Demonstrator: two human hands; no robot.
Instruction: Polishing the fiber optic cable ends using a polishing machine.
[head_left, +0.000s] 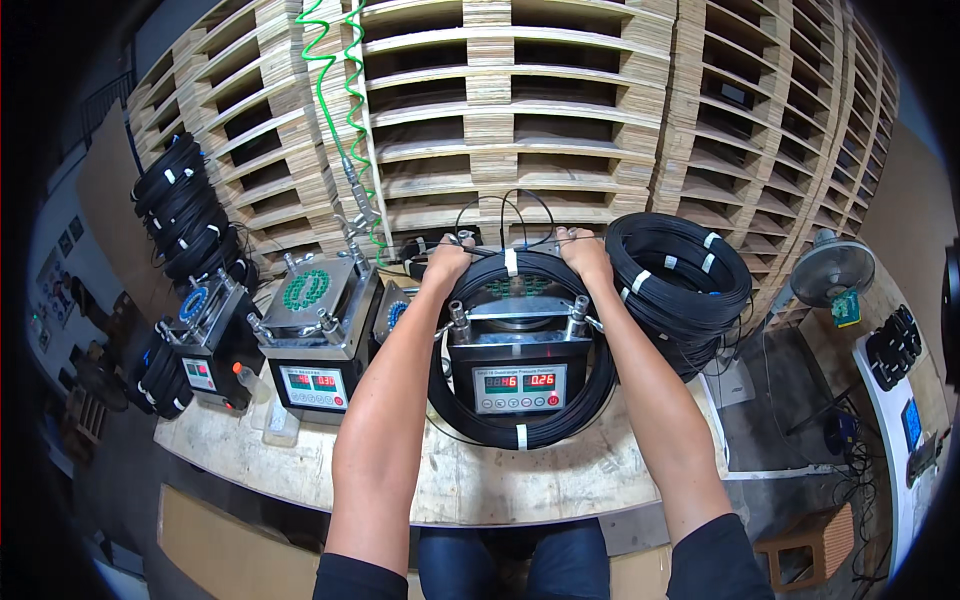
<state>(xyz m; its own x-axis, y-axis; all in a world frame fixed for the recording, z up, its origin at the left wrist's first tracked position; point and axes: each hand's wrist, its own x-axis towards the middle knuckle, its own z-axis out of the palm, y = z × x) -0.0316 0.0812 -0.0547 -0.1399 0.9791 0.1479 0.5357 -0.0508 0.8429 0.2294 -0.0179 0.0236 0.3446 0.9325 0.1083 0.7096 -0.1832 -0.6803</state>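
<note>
A large coil of black cable (522, 437), bound with white ties, rings the middle polishing machine (520, 350), which has a red-lit display and metal corner posts. At the coil's upper left, my left hand (450, 258) is closed on black cable. My right hand (583, 250) is likewise closed on it at the upper right, beside a stack of cable coils (680, 285). Thin loops of loose cable (515, 192) rise between the two hands. Both arms reach forward around the machine; the far sides of the fingers are partly hidden.
Two more polishing machines (314, 378) (198, 365) stand on the left of the wooden table (400, 490), with a small bottle (244, 374) between them. Wooden pallets (490, 100) rise behind. Green coiled air hoses (320, 60) hang there. A fan (830, 270) stands right.
</note>
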